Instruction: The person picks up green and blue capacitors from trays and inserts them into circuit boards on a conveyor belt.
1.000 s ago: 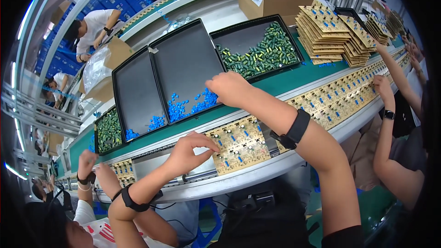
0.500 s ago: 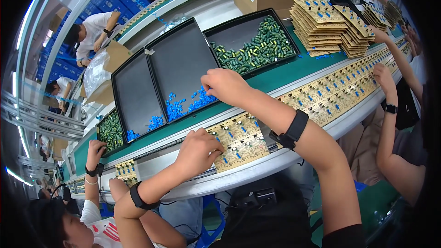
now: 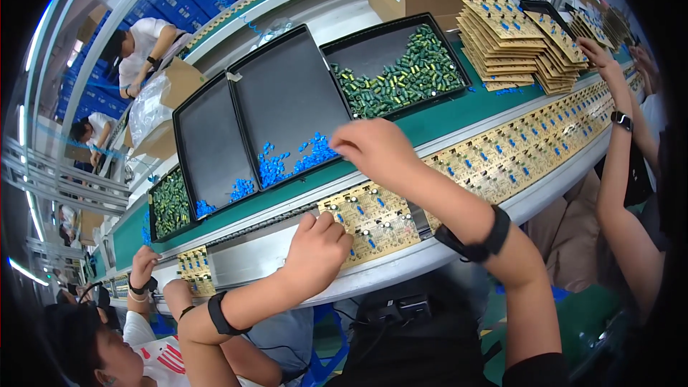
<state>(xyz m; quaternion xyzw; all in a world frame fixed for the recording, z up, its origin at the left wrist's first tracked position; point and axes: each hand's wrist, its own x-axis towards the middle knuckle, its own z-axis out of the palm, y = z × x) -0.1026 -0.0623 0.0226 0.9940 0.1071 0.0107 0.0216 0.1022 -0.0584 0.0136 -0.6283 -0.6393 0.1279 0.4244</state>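
1. Beside the blue parts (image 3: 271, 172) in the black tray (image 3: 279, 86), drawn rightward with right hand (image 3: 380, 149); fingers (image 3: 347, 136) bent, grasp impossible to tell, likely mid-pick.
2. Over the circuit board (image 3: 383, 221) on the conveyor (image 3: 373, 276), curled with left hand (image 3: 315, 254); contents hidden.

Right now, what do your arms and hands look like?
My left hand and right hand are bare, without gloves. My left arm wears a black strap, and my right arm a black band. A black sleeve shows on the right one; any left sleeve is out of sight.

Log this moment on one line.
left hand: by left end of circuit board | right hand: near blue components in black tray | grasp: not discernible
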